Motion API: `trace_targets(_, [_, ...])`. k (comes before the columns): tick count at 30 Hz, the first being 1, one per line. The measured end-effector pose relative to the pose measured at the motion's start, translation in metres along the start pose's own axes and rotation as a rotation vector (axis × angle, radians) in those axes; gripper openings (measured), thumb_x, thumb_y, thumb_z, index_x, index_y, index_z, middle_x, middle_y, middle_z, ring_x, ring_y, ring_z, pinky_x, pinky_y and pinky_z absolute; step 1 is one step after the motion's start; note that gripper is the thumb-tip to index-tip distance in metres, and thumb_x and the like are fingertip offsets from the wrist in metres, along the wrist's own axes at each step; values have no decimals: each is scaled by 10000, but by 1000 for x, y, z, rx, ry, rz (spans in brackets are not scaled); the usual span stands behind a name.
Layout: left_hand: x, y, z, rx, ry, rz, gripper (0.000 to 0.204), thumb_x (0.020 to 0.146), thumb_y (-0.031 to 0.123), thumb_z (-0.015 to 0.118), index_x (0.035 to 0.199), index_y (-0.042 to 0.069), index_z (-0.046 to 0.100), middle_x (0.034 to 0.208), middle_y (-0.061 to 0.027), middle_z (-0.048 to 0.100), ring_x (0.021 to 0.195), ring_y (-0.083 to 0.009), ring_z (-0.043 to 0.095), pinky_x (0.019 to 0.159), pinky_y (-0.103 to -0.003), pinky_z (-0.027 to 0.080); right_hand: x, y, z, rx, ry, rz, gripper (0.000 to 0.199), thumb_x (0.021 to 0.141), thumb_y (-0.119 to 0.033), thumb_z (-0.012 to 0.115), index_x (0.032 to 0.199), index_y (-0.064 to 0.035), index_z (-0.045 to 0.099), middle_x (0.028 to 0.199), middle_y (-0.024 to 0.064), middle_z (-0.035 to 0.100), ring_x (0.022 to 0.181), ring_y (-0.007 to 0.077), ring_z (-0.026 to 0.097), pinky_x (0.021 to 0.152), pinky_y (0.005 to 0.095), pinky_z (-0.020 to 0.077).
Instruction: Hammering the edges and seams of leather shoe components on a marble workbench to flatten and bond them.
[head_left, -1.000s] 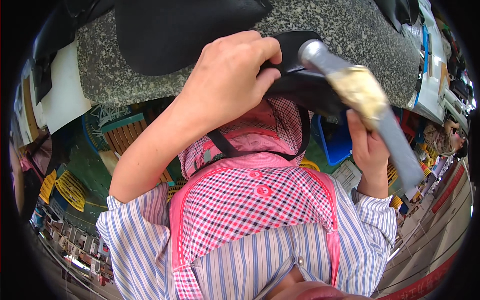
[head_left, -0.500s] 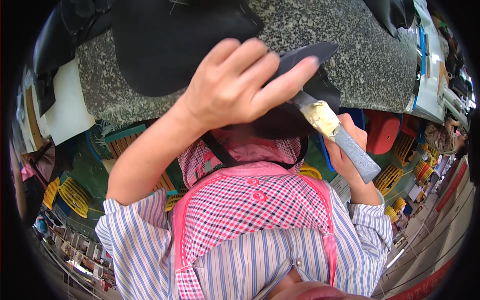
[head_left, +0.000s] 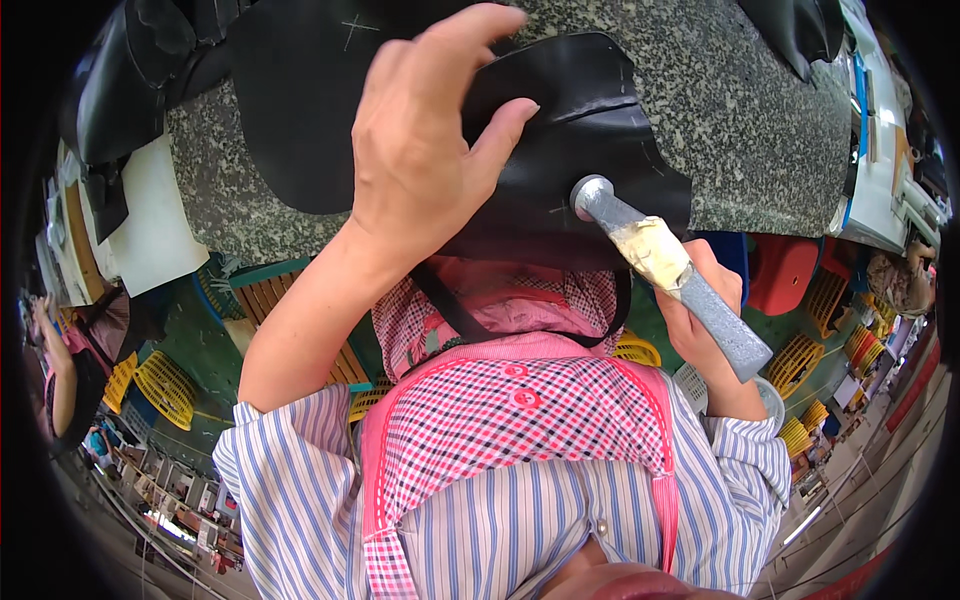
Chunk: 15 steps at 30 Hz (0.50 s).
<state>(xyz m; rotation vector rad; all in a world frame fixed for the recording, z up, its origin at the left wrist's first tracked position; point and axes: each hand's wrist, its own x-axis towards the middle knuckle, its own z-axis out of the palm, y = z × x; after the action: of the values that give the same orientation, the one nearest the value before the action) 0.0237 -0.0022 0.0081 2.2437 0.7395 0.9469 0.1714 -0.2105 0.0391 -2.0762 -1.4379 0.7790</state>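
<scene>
A black leather piece (head_left: 560, 160) lies at the near edge of the speckled stone slab (head_left: 720, 140). It has a raised crease across its upper right and faint light marks. My left hand (head_left: 412, 140) is over its left side, thumb and fingers spread, gripping nothing; fingertip contact I cannot tell. My right hand (head_left: 692, 318) is wrapped round a hammer (head_left: 712, 312) with a grey handle and yellowish wrapping below its round metal head. The head is over the leather's lower right part; whether it touches is unclear.
Another large black leather piece (head_left: 295, 120) covers the slab's left part. More black pieces (head_left: 795, 30) lie at the far right. A white sheet (head_left: 150, 225) is at the left edge. Below the slab are a red stool (head_left: 782, 272) and yellow baskets (head_left: 165, 388).
My left hand has come away from the raised leather flap, moving left and up, its fingers spreading. The flap now lies lower, and the hammer's head has come into full view.
</scene>
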Motion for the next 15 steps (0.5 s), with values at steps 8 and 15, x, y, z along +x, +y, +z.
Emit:
trace_targets(8, [-29,-6,-8,627,137,558,238,621,209,741,848,172,680,1015,37,594,956,-231,472,839,-308,321,1,-7,-4,-12,-27,28,106,787,-62,582,851,6,531,650,115,521,551,259,551,512,299,394])
trace_targets(15, [-26,-7,-13,449,-145,247,292,664,330,712,917,187,684,1008,72,618,1043,-217,473,839,-314,285,16,-21,-21,-48,-54,12,113,805,-64,582,862,19,532,649,103,501,532,210,522,508,271,381])
